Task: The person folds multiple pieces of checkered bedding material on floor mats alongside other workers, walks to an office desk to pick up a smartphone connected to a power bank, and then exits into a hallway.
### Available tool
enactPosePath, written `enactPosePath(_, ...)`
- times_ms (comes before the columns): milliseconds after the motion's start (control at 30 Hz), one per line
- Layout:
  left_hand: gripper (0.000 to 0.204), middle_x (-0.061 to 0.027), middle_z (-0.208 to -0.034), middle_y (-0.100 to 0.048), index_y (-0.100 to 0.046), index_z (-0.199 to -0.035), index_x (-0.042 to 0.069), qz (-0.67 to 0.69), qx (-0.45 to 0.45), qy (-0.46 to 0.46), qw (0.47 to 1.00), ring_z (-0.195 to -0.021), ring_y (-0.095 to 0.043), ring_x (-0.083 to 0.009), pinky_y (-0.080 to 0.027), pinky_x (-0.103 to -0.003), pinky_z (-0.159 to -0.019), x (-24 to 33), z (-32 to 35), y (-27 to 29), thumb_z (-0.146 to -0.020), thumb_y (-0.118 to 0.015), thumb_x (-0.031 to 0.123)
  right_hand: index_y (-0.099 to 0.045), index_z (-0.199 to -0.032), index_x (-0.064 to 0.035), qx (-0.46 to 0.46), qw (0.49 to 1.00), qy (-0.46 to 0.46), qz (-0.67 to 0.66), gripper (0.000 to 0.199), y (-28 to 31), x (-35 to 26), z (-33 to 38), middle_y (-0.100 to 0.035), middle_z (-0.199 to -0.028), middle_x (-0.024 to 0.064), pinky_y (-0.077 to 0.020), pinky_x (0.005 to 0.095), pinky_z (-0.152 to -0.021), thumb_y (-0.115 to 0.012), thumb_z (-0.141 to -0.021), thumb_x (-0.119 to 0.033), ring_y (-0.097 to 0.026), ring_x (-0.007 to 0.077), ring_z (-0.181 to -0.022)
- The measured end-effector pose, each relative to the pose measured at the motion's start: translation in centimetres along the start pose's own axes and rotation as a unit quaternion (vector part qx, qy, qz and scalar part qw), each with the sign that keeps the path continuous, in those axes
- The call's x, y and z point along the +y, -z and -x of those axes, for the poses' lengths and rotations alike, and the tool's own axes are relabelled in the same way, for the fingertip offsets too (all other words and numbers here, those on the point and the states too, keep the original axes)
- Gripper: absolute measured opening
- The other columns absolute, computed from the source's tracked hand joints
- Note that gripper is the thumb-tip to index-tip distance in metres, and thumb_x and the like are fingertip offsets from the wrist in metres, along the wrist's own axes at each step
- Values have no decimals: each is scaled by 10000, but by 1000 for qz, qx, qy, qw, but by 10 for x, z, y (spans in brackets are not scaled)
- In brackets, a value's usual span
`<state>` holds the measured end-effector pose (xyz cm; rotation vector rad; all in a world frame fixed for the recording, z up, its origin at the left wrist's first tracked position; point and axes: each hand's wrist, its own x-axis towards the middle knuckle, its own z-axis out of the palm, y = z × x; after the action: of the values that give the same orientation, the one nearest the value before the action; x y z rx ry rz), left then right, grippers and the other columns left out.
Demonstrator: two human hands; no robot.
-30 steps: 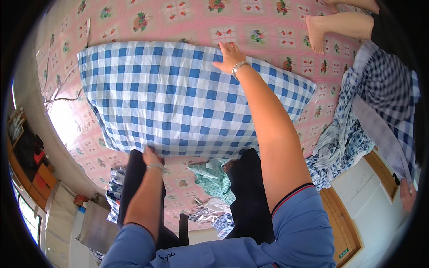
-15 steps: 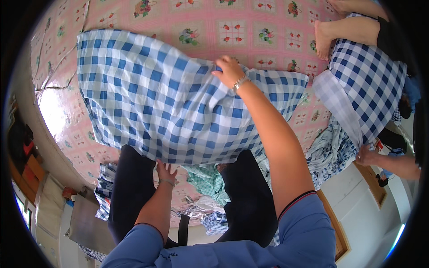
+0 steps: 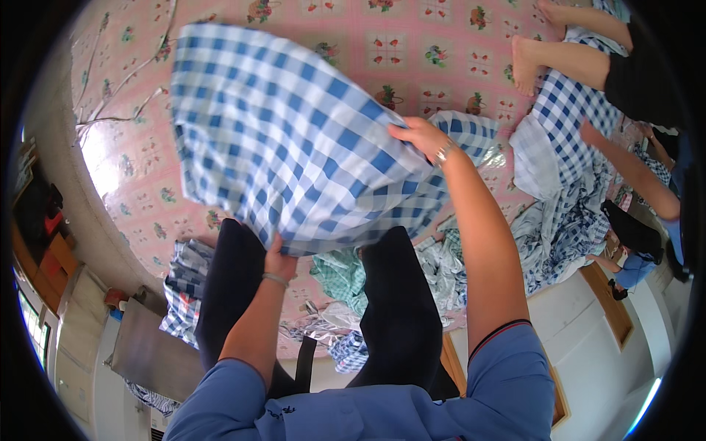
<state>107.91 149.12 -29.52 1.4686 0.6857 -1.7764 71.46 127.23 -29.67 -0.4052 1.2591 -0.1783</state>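
A blue-and-white checked cloth (image 3: 272, 132) spreads in front of me over a pink patterned covering, partly raised and blurred by motion. My right hand (image 3: 424, 138), with a metal watch on its wrist, grips the far edge right of the middle. On the near edge, beside my left knee, my left hand (image 3: 279, 261) is closed on the cloth, its fingertips partly hidden by the fabric. To the right of my right hand, the cloth's narrower end (image 3: 467, 132) lies on the covering.
Pink covering (image 3: 441, 81) with fruit prints lies beneath. Folded checked cloths (image 3: 187, 283) rest by my left knee, a green checked cloth (image 3: 340, 275) between my legs. At right, a person (image 3: 640, 176) handles a darker checked cloth (image 3: 573, 125) near crumpled fabric (image 3: 551, 235). Loose strings (image 3: 121, 117) lie far left.
My right hand has moved right and nearer, closing on the cloth's far edge and lifting it. My left hand has closed on the near edge. The other person's darker cloth has been lowered.
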Motion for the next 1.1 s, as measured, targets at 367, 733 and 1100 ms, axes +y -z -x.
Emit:
enactPosePath(367,344,-41,-987,-532,-450,-1080,-7,-613,-101,-45,782,-899,-489,-139,-354,-253,-810,154,233,-142,-783,-495,161,-447,-1082,-10,105,980,79,-150,402,-44,19,315,-515,-1004,36,-373,276,-799,-580,-736,-164,-481,132,-916)
enactPosePath(733,406,-96,-977,-534,-488,-1004,-35,-525,-174,-202,808,-873,-504,-160,-389,-270,-787,223,209,-380,-776,-518,299,-542,-946,-34,150,950,173,-212,275,53,-74,282,-562,-919,31,-373,281,-750,-609,-714,-165,-512,137,-840)
enactPosePath(1100,489,-32,-1044,-500,-454,-1088,55,-622,-185,-440,621,-1020,-393,-147,-230,-364,-897,197,302,-492,-765,-493,420,-466,-1023,-55,201,934,220,-197,377,97,-161,358,-498,-1010,58,-339,482,-800,-608,-724,-237,-454,214,-942)
